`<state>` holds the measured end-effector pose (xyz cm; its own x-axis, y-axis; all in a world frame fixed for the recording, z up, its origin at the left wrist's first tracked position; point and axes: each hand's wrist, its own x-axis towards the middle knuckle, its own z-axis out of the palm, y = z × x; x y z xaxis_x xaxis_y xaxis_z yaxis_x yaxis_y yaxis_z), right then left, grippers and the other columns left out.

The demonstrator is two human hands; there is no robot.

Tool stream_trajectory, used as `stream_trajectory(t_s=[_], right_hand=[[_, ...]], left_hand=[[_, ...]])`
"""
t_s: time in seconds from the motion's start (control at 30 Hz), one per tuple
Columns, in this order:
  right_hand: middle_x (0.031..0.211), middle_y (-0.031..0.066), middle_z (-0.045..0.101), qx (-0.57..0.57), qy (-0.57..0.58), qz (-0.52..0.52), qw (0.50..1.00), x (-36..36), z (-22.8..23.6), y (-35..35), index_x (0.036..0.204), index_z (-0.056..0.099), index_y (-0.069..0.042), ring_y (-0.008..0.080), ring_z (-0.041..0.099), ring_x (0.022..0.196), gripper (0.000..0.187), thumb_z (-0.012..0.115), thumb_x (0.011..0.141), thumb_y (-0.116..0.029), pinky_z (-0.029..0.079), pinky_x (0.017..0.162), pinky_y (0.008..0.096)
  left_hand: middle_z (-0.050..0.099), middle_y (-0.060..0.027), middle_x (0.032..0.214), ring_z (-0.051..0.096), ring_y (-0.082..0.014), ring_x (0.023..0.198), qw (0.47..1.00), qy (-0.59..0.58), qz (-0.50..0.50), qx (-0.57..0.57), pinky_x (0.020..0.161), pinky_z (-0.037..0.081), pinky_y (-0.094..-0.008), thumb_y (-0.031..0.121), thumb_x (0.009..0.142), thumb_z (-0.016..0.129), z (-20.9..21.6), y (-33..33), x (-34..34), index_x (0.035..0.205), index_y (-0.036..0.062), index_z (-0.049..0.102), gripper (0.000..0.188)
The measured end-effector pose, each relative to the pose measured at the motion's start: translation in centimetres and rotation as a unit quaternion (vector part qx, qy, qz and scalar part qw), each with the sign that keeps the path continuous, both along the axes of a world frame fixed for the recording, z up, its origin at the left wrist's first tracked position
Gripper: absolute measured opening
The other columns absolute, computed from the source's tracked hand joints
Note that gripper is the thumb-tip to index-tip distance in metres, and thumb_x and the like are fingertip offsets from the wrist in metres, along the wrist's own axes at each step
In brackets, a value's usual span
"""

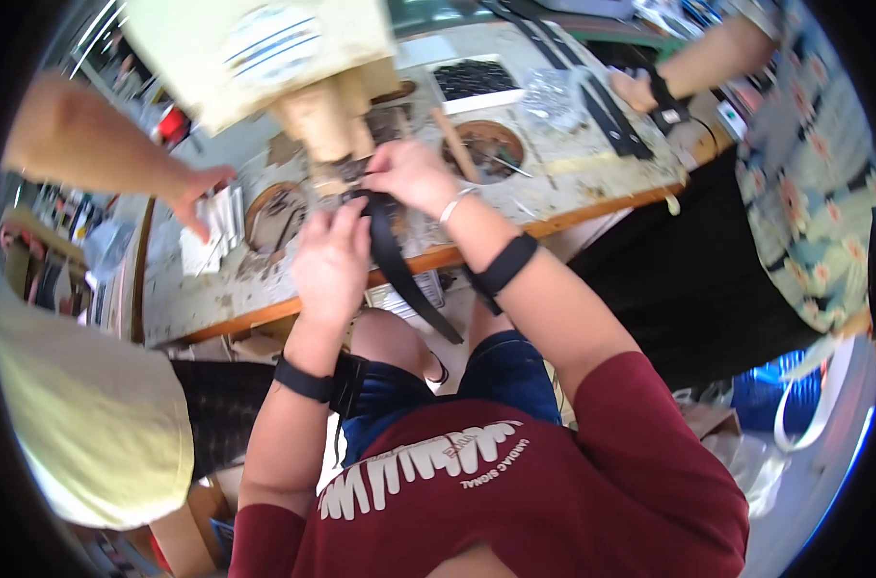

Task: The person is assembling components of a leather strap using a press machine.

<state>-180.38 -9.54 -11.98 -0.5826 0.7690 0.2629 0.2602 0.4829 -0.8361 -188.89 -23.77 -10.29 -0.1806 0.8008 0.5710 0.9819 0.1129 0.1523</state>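
The left hand (330,270) and right hand (414,178) are grasping a black strap (390,255) at the machine (327,120), its work apparently unfinished.

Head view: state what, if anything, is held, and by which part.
The black strap, near its upper end, apparently by the left hand; for the right hand, unclear.

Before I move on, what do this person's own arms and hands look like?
The left hand and right hand are ungloved. The short sleeves are dark red. The left arm wears a black band with a dark block; the right arm wears another black band, plus a pale bracelet at the wrist.
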Motion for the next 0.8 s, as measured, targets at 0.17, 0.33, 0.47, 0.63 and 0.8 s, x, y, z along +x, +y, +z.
stream_trajectory(t_s=[0.17,0.33,0.47,0.63,0.8], right_hand=[[0.075,0.0092,0.062,0.006,-0.019,-0.068,0.998,0.4,-0.2,-0.5,0.074,0.064,-0.010,0.0248,0.060,0.071,0.023,0.070,0.063,-0.029,0.047,0.065,0.0339],[0.079,0.0087,0.063,0.004,-0.015,-0.082,0.996,1.1,-0.2,-1.0,0.076,0.063,-0.010,0.0247,0.060,0.076,0.022,0.069,0.065,-0.028,0.047,0.068,0.0346],[0.084,0.0107,0.058,0.064,0.106,-0.176,0.977,2.4,-0.5,-3.5,0.088,0.057,-0.006,0.0283,0.058,0.076,0.025,0.064,0.072,-0.024,0.046,0.067,0.0360],[0.076,0.0083,0.059,-0.004,0.122,0.016,0.992,11.0,-2.5,-11.1,0.081,0.056,-0.005,0.0219,0.058,0.068,0.011,0.055,0.080,-0.016,0.045,0.061,0.0318],[0.074,0.0053,0.060,-0.404,0.366,-0.227,0.807,17.8,-13.3,-6.4,0.086,0.058,-0.004,0.0117,0.054,0.059,0.013,0.050,0.083,-0.014,0.045,0.056,0.0228]], left_hand=[[0.057,-0.0092,0.055,0.057,-0.0269,0.049,0.991,-0.113,0.047,-0.050,0.049,0.045,-0.0354,0.027,0.079,0.060,0.0,1.0,1.1,0.101,0.0175,0.058,0.023],[0.051,-0.0023,0.048,0.050,-0.0082,0.042,0.945,-0.303,-0.029,-0.122,0.041,0.040,-0.0265,0.019,0.083,0.057,-0.3,1.5,0.0,0.119,0.0173,0.050,0.037],[0.046,0.0030,0.048,0.039,-0.0034,0.037,0.862,-0.471,-0.023,-0.189,0.034,0.029,-0.0181,0.018,0.083,0.057,0.5,2.0,0.3,0.120,0.0200,0.050,0.037],[0.046,0.0029,0.050,0.038,-0.0035,0.037,0.811,-0.545,-0.042,-0.210,0.033,0.028,-0.0172,0.016,0.083,0.058,1.0,1.1,-0.9,0.124,0.0189,0.045,0.042],[0.047,0.0023,0.052,0.039,-0.0038,0.040,0.813,-0.532,-0.075,-0.225,0.035,0.029,-0.0167,0.014,0.081,0.060,1.9,0.6,-2.1,0.126,0.0183,0.042,0.049]])
